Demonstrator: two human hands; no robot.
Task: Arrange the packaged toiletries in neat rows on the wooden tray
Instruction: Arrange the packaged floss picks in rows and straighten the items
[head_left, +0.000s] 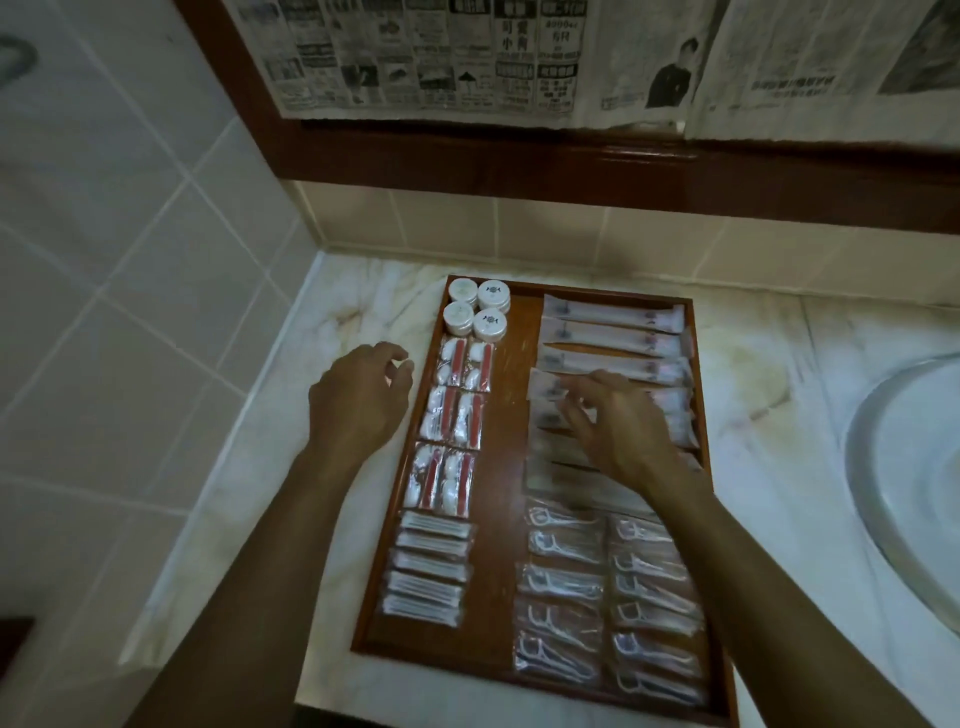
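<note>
On the marble counter (363, 291), against its back edge, sits the wooden tray (511, 415), long side running toward the viewer; a white basin (914, 467) lies at the counter's right edge. Newspaper sheets (467, 57) cover the wood-framed panel (467, 150) above the back edge. Along the tray's right side, long white sachets (613, 317) lie stacked crosswise from the far corner; below them, two columns of floss-pick packets (566, 582) reach the near right corner. Left side, far to near: four round white containers (477, 310) in the far left corner, six red-striped packets (452, 415) in pairs, then five narrow white packets (428, 566). Right hand (613, 421) hovers over the middle sachets, fingers spread and loosely bent; contact cannot be confirmed. Left hand (358, 400) is over the counter just beside the tray's left edge, fingers loosely curled, holding nothing.
</note>
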